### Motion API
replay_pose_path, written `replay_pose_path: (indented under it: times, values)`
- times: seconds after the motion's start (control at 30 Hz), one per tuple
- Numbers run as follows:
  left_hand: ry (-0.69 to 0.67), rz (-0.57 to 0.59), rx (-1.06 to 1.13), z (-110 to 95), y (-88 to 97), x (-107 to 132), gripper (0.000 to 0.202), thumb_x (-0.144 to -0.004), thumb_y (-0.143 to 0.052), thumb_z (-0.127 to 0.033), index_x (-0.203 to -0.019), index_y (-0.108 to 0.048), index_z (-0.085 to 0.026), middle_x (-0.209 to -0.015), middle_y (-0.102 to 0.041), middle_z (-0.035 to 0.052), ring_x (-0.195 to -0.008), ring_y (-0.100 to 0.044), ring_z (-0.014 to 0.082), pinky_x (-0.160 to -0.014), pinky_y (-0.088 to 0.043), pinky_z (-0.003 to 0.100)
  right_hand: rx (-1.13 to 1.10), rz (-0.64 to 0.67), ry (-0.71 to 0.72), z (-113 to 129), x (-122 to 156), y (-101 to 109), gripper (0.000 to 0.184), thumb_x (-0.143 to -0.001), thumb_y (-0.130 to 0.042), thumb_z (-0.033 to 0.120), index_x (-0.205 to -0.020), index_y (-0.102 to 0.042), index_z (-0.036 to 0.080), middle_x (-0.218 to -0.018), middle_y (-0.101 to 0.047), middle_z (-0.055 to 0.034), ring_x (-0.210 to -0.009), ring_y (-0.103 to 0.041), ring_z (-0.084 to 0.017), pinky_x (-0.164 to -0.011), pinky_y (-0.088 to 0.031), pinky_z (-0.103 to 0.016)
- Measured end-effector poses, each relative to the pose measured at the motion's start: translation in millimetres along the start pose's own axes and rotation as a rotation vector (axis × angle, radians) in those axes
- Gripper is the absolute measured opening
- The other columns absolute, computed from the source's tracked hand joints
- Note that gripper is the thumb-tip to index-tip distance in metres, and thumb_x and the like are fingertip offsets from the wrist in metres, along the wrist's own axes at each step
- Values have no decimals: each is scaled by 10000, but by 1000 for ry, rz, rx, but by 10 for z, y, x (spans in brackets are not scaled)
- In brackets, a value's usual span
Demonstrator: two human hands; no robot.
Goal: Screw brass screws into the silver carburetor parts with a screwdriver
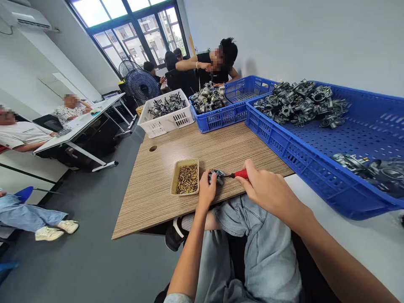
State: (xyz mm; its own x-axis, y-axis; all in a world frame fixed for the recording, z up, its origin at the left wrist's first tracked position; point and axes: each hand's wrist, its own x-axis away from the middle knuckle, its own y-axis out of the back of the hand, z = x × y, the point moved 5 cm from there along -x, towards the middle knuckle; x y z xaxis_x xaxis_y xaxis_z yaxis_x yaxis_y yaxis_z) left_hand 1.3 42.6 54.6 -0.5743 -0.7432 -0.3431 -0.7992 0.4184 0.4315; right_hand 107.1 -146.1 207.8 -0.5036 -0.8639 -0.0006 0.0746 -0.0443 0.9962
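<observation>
My left hand (206, 190) is closed around a small grey metal part (216, 175) at the near edge of the wooden table (164, 168). My right hand (267, 189) grips a red-handled screwdriver (240, 174) whose tip points left into that part. Just left of my left hand sits a small beige tray (187, 178) full of brass screws. My knees in light jeans are below the table edge.
A large blue crate (303, 155) with metal parts stands at the right, another blue crate (221, 113) and a white basket (167, 120) at the far end. A person sits beyond them, others at a white desk (78, 124) to the left. Two fans (142, 84) stand behind.
</observation>
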Motion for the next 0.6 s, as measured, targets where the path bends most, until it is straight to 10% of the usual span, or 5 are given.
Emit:
replay_pose_path:
  times: [0.6]
  values:
    - [0, -10, -15, -3, 6, 4, 363, -1083, -482, -490, -1139, -695, -201, -1121, -743, 95, -1095, -681, 233, -1030, -507, 374, -55, 38, 122, -21, 73, 27, 198, -1139, -448, 353, -1261, -448, 197, -958, -782, -92, -848, -778, -280, -582, -284, -293]
